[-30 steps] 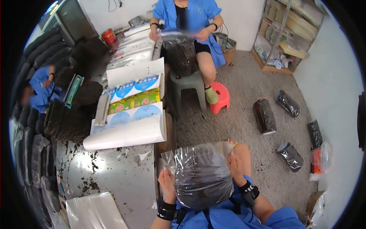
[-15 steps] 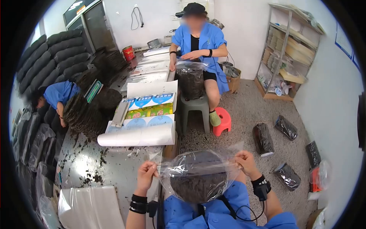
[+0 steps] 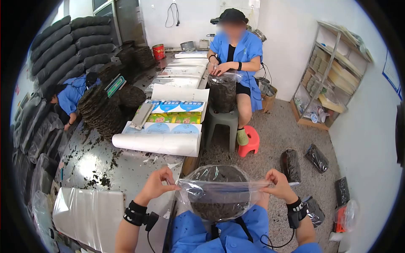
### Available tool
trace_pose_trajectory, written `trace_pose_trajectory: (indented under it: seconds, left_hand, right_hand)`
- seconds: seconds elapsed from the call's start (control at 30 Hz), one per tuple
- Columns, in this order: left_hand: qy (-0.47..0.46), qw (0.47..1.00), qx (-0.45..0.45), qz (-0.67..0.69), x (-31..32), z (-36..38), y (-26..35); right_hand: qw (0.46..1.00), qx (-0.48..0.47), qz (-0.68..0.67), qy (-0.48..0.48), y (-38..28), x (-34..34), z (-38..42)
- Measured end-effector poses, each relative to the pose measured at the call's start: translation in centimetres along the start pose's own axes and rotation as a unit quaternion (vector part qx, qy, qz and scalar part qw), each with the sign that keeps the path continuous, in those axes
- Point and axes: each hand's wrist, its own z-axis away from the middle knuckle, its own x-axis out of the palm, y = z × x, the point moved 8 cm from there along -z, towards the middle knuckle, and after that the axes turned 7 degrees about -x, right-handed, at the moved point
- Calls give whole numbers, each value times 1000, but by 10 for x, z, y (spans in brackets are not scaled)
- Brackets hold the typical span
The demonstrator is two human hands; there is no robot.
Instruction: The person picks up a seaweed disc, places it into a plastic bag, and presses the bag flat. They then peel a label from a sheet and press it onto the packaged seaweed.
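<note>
Near the metal table [image 3: 126, 168], the left hand [image 3: 157, 184] and right hand [image 3: 279, 185] each pinch a top corner of a clear bag [image 3: 219, 192] of dark leaves, stretching its mouth flat above the lap; far across, a seated co-worker [image 3: 236, 55] presses another filled bag [image 3: 222, 92]; sealed packs [image 3: 291, 165] lie on the floor, right.

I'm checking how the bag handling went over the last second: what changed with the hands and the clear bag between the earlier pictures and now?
The left hand and right hand moved outward from the sides of the clear bag to the corners of its mouth, pulling the top edge taut and flat. The view also tilted up. Both hands kept their grip on the bag; it stayed in the lap, full of dark material.
</note>
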Motion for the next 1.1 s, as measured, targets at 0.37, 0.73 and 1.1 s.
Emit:
trace_pose_trajectory:
  seconds: [0.37,0.73,1.1]
  left_hand:
    - [91,770,339,-532,46,55,37]
    - [260,866,228,-361,-5,80,1]
    - [315,871,2,377,54,47,-38]
  right_hand:
    - [834,-302,411,-210,-84,63,16]
    - [838,-344,350,-241,-89,186,-53]
    - [836,-341,360,-233,-94,199,-48]
